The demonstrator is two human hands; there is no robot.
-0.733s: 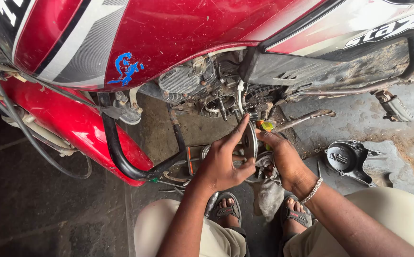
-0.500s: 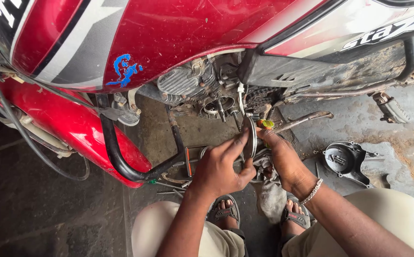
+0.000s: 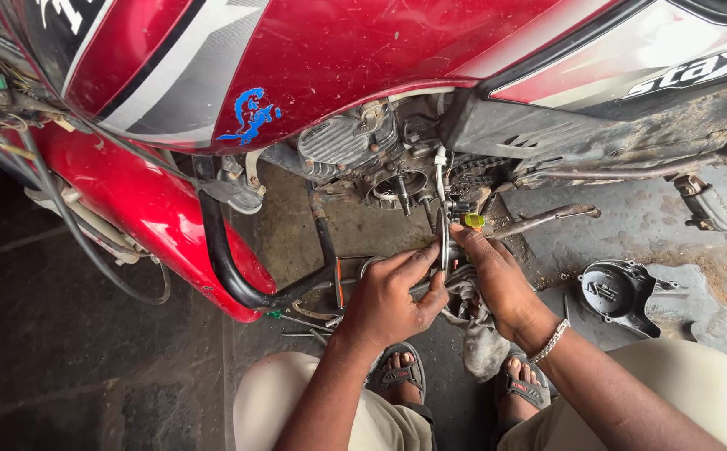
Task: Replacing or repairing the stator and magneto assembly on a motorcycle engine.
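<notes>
My left hand (image 3: 388, 296) is curled around the round metal ring (image 3: 442, 242), fingers pinching its rim, holding it on edge just below the engine (image 3: 355, 146). My right hand (image 3: 497, 280) is closed on a screwdriver (image 3: 472, 221) with a yellow-green handle, tip end hidden by my fingers, right beside the ring. A grey rag (image 3: 480, 338) hangs under that hand, above my sandals. The red motorcycle (image 3: 313, 58) leans over everything. A black engine cover (image 3: 618, 292) lies on the floor (image 3: 88, 334), well off to my right.
</notes>
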